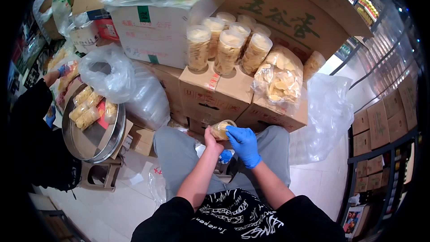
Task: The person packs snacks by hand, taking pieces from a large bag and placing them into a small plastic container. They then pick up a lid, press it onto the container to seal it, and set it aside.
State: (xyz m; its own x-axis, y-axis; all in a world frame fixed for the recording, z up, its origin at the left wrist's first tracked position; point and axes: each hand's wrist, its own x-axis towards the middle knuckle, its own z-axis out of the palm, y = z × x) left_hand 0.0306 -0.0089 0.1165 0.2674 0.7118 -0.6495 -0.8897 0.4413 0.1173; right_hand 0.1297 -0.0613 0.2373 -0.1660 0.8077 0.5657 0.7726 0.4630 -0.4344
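Note:
Between my knees, my bare left hand [212,140] is wrapped around a clear plastic jar [219,131] of thin yellowish chips. The jar is tilted. My right hand [245,145], in a blue glove, is closed, with its fingertips at the jar's mouth; whatever they pinch is hidden. Ahead, several filled clear jars [229,47] stand upright on a brown carton [215,92]. Beside them rests a clear bag of chips [280,80], with another filled jar [314,64] leaning behind it. Something blue [226,156] shows below my hands.
To the left, a round metal tray [120,130] on a stool [104,177] holds several filled jars. Another person's blue-gloved hand [63,70] is beyond it. Clear plastic bags [134,80] hang by a white carton [154,31]. Shelves of cartons [378,118] line the right.

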